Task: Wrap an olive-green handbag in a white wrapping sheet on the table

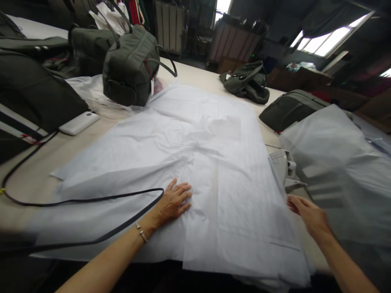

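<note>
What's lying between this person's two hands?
White sheeting spans the stretch between the left hand, resting on it, and the right hand, close by its edge, as the head view shows; whether that right hand touches it, I can't tell.

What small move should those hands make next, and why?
Perhaps the left hand should smooth forward: it lies palm down on the white sheets, which show creases just beyond it, while the right hand is near their right edge.
</note>
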`<state>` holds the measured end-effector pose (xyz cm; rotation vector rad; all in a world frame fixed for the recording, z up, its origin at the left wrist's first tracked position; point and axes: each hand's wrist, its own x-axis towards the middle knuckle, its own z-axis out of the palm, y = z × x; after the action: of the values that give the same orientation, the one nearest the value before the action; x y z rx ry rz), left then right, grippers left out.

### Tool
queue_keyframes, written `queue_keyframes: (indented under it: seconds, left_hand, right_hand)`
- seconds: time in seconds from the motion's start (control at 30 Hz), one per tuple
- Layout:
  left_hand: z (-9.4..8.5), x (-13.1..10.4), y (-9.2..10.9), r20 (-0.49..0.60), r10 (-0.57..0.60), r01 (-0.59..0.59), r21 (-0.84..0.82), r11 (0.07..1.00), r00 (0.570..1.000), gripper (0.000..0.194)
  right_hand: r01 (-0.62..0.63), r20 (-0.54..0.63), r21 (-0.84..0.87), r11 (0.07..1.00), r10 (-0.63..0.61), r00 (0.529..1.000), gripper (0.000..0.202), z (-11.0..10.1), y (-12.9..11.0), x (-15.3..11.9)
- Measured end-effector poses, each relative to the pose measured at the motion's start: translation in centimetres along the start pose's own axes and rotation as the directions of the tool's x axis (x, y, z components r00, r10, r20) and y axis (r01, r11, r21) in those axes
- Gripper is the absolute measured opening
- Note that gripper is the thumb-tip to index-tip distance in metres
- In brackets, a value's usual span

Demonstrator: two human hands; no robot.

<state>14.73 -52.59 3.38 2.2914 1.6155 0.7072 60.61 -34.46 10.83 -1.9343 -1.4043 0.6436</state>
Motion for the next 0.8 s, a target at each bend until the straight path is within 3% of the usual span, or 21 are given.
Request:
queue_keyframes:
  seconds: [0.07,0.1,0.17,0.23,0.3,0.33,0.47,0.57,0.7,0.8]
  left_hand:
    - [0.1,-0.1,0.0,-0.005,-0.003,0.003,-0.005,1.0,1.0,0.024]
    - [0.1,-0.1,0.0,-0.007,-0.006,0.006,-0.008,1.0,1.0,0.024]
    - [0.2,-0.1,0.1,-0.011,-0.011,0.011,-0.01,1.0,1.0,0.024]
    - [0.2,-0.2,0.2,-0.012,-0.014,0.014,-0.004,1.0,1.0,0.024]
    - [0.2,-0.2,0.2,-0.018,-0.017,0.017,0.004,1.0,1.0,0.024]
    - [0.2,-0.2,0.2,-0.022,-0.018,0.018,0.005,1.0,1.0,0.023]
    - [0.3,-0.1,0.2,-0.038,-0.013,0.013,0.001,1.0,0.999,0.02]
    - [0.5,-0.1,0.2,-0.046,-0.018,0.018,-0.001,1.0,0.999,0.019]
    - [0.5,0.0,0.2,-0.049,-0.024,0.024,-0.002,1.0,0.999,0.018]
    - [0.5,-0.1,0.2,-0.047,-0.017,0.017,-0.001,1.0,0.999,0.018]
  right_hand:
    - [-0.037,0.272,0.072,0.997,0.016,0.962,0.045,3.0,-3.8,-5.0]
    - [-0.013,0.412,0.074,0.997,-0.019,0.911,0.043,4.8,-6.0,-7.9]
    - [0.029,0.673,0.108,0.994,-0.095,0.734,0.033,8.7,-10.3,-13.7]
    - [-0.003,0.837,0.125,0.992,-0.103,0.538,0.026,12.3,-13.3,-18.5]
    - [0.0,0.911,0.072,0.997,-0.065,0.408,0.02,15.3,-14.7,-21.5]
    - [0.04,0.924,0.02,0.999,-0.034,0.38,0.018,16.5,-14.9,-22.3]
    - [0.257,0.906,-0.18,0.949,0.058,0.42,0.018,19.2,-14.2,-22.7]
    - [0.338,0.901,-0.253,0.907,0.094,0.423,0.017,20.0,-14.4,-22.3]
    - [0.466,0.903,-0.33,0.821,0.13,0.41,0.013,20.5,-16.2,-22.5]
    - [0.577,0.894,-0.374,0.726,0.117,0.432,0.011,20.5,-17.9,-23.0]
